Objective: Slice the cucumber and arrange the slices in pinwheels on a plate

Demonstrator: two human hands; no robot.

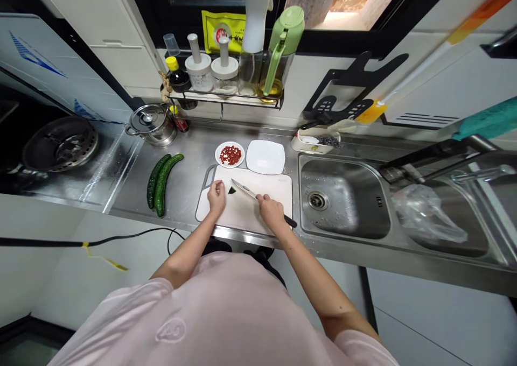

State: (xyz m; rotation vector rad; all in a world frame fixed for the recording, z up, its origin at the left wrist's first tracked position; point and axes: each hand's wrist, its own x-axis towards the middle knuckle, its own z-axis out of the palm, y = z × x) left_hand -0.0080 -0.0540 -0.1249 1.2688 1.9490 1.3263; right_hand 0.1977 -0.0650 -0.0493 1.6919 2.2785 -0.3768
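Note:
My right hand (271, 212) grips a kitchen knife (243, 187) by its black handle, and the blade lies low over the white cutting board (258, 220), pointing up and left. By the blade's tip is a small dark green piece (231, 190), perhaps of vegetable. On the left part of the board is my left hand (217, 198), its fingers curled together; whatever they may hold is hidden. Beyond the board stand a small plate of chopped red bits (230, 154) and a white square plate (265, 156). Two cucumbers (162, 185) rest on the steel counter, left of the board.
A sink (343, 199) is on the right, with a clear plastic bag (428, 212) over its second basin. At the back left stand a lidded steel pot (152, 125) and a wok (60, 142) on the stove. A wall rack (226, 101) carries jars and oil bottles.

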